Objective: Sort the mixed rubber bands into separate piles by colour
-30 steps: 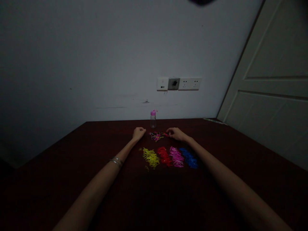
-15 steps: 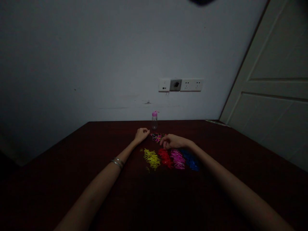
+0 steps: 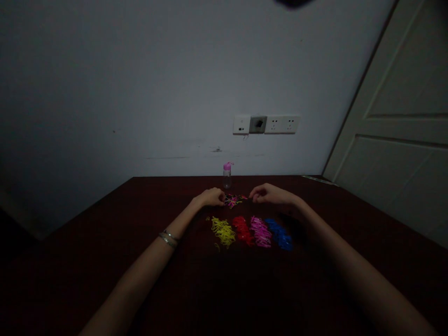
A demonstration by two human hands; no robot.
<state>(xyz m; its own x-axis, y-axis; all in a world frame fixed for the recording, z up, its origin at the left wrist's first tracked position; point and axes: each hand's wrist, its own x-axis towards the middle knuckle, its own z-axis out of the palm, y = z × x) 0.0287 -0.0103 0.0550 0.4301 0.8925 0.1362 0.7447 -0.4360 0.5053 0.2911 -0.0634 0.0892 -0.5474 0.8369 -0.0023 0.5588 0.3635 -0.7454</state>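
A small mixed heap of coloured rubber bands [image 3: 232,200] lies between my hands, with pink, yellow, red and dark ones in it. My left hand [image 3: 213,197] touches the heap's left edge, its fingers bent together; whatever they pinch is too small to make out. On the other side, my right hand [image 3: 269,193] hovers by the heap's right end, fingers curled but apart, with nothing visible in them. Nearer me are sorted piles in a row: yellow bands [image 3: 223,232], red bands [image 3: 242,230], pink bands [image 3: 261,232] and blue bands [image 3: 279,234].
A clear bottle with a pink lid [image 3: 227,176] stands behind the mixed heap. The dark red table [image 3: 168,289] meets a wall [image 3: 157,84] with socket plates [image 3: 282,124]. A pale panelled door [image 3: 402,154] is at the right. The light is dim.
My right hand went from the heap's right side to above the red pile, then back to the heap's right end. My left hand moved right, up to the heap's edge. The view shifted slightly.
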